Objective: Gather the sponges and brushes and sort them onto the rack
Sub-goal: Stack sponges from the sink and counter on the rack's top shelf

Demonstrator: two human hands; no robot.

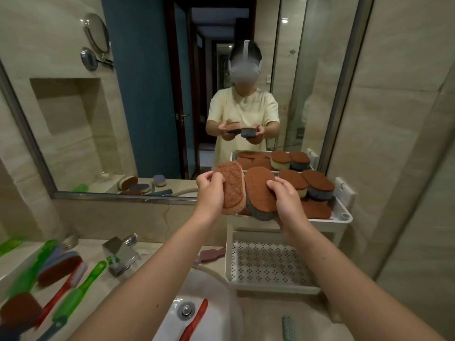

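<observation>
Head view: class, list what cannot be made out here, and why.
- Brushes at lower left: motion blur hides the bristle detail.
- Rack's upper shelf: the hands and their sponges hide its left part.
- Red brush in the sink: its lower end is cut off by the bottom edge.

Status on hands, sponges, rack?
Left hand holds a pink sponge, right hand a grey sponge, both at the rack top tier. Lower tier bare. Brushes on counter; red brush in sink.

Beige-tiled bathroom, dim warm light.
Large framed mirror (152,107) over stone bench (157,244), white basin (211,291), chrome tap (120,254), wall niche reflected.
</observation>
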